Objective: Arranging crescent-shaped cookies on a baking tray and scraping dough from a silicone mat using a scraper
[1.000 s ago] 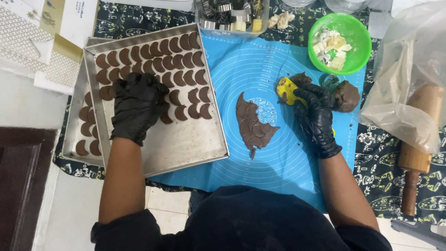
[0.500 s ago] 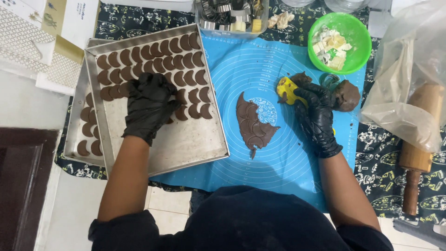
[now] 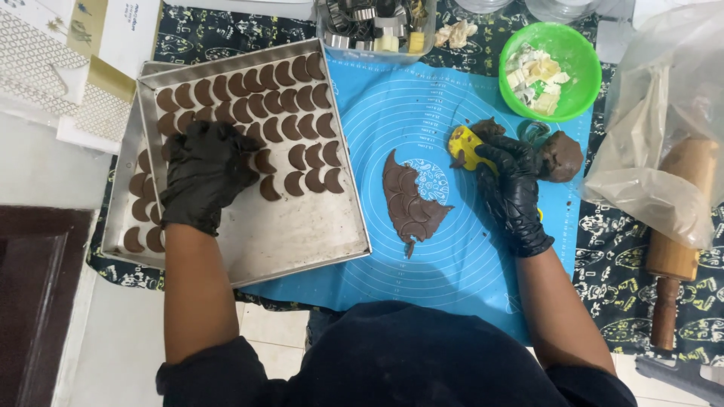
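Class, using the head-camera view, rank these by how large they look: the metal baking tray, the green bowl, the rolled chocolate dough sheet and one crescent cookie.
1. Metal baking tray
2. Green bowl and rolled chocolate dough sheet: too alike in apparent size to rank
3. Crescent cookie

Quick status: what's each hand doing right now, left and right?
Left hand: palm down on the crescent dough pieces in the baking tray; whether it grips one cannot be told.
Right hand: closed on a yellow tool, beside the dough lump.
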